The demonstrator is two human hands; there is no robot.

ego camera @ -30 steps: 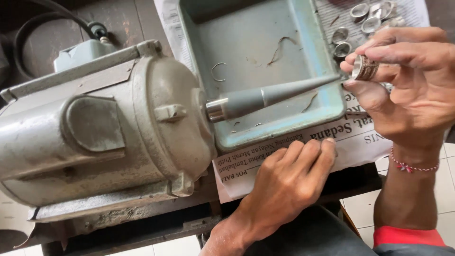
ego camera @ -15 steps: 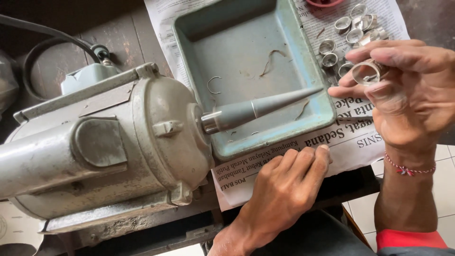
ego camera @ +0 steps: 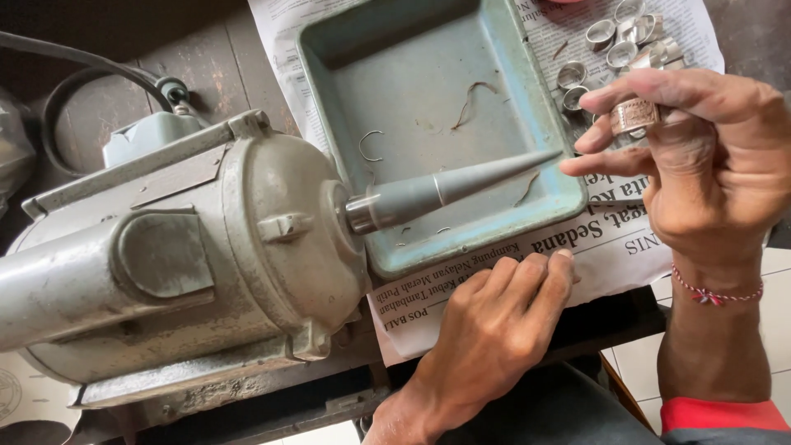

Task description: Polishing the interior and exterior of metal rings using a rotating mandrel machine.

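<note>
My right hand (ego camera: 700, 165) holds a wide silver ring (ego camera: 634, 115) between thumb and fingers, just right of the tip of the tapered grey spindle (ego camera: 461, 185). That spindle sticks out of a large grey motor (ego camera: 181, 264) and reaches over a blue-green metal tray (ego camera: 527, 91). My left hand (ego camera: 494, 330) rests palm down on the newspaper (ego camera: 610, 247) at the bench's front edge, below the tray, with nothing in it.
Several more silver rings (ego camera: 618, 45) lie on the newspaper beyond the tray's far right corner. A few wire scraps lie in the tray. A black cable (ego camera: 74, 74) curls behind the motor. Tiled floor shows at the lower right.
My right hand has drawn the ring off the spindle tip and lifted it a little to the right. The left hand has stayed on the newspaper.
</note>
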